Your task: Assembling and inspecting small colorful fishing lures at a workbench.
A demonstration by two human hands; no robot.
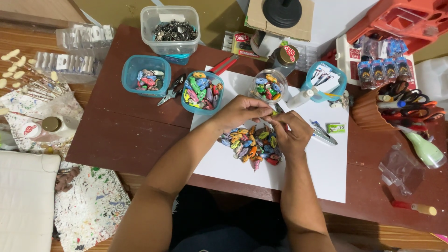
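My left hand (242,112) and my right hand (293,133) meet over a white sheet of paper (326,163) on a dark brown table (126,135). Both pinch one small coloured painted piece (275,113) between their fingertips; most of it is hidden. Just below the hands lies a heap of several small multicoloured painted pieces (252,144) on the paper. A round clear jar (269,85) with more such pieces stands just beyond the hands.
Two teal tubs of painted pieces (202,92) (146,75) and pliers (171,89) lie at the left. A clear box of metal bits (171,29) stands behind. Tweezers (323,133), a teal cup (324,81), a scissors holder (401,100) and a glue bottle (423,149) crowd the right.
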